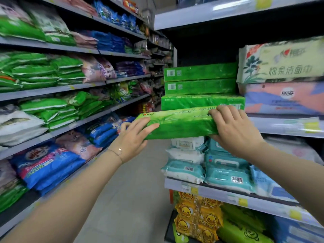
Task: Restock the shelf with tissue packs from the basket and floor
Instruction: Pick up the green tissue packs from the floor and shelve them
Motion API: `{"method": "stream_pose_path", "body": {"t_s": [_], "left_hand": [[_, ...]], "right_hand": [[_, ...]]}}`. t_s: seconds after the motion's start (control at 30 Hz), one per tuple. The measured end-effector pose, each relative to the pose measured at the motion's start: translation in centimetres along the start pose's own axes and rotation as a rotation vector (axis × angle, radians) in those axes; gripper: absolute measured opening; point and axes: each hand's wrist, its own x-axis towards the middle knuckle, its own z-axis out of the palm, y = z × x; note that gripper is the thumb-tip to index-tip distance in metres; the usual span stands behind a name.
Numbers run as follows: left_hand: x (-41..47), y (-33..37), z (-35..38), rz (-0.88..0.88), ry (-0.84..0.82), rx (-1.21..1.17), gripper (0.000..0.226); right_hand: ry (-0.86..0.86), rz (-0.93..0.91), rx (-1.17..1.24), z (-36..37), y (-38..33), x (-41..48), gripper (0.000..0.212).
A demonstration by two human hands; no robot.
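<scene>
Now left hand [134,137], right hand [234,131] hold pack [180,124].

I read "320克" on the blue plastic bag [37,170] at lower left, and "120" on the pink bag [82,149] beside it. The cream soft pack [289,67] on the right-hand shelf [280,126] says "棉柔洁面巾".

The tissue pack [178,123] is bright green, the duck-print bags [198,216] yellow.

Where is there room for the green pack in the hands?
The green pack could go in the dark gap atop the green stack, under the upper shelf, beside the white pack. Below, the wipes sit crowded.
</scene>
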Motion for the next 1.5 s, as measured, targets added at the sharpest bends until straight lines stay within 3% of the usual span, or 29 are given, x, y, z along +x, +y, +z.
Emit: {"method": "stream_pose_path", "body": {"t_s": [0.2,0.37,0.6,0.77,0.87,1.0,1.13,1.37,1.5], "left_hand": [[5.0,-1.5,-2.3,0.054,0.046,0.131,0.047],[9.0,-2.4,-3.6,-0.004,0.078,0.064,0.058],[13.5,-2.1,-2.0,-0.069,0.067,-0.015,0.063],[16.0,-0.7,-0.1,-0.132,-0.068,0.025,0.041],[17.0,-0.2,0.7,-0.121,-0.103,-0.026,0.040],[17.2,0.0,1.2,-0.143,-0.200,-0.155,0.036],[17.0,0.3,0.7,-0.144,-0.300,-0.092,0.037],[13.5,3.1,0.8,0.034,-0.072,0.078,0.036],[9.6,4.4,1.7,0.087,-0.171,0.046,0.041]], "right_hand": [[0.101,-0.042,-0.095,-1.4,3.4,3.5,0.075],[0.141,-0.014,-0.111,-1.3,5.3,5.8,0.061],[0.063,0.085,-0.099,0.0,6.8,7.2,0.063],[-0.074,0.142,-0.195,1.4,7.6,6.5,0.057],[-0.121,0.138,-0.237,2.0,7.6,6.1,0.054],[-0.131,0.108,-0.254,2.8,7.5,5.8,0.046],[-0.163,0.123,-0.245,2.8,7.1,5.5,0.034],[-0.177,0.018,-0.065,2.2,4.2,4.8,0.030],[-0.159,-0.035,0.043,2.0,1.0,3.0,0.037]]}}
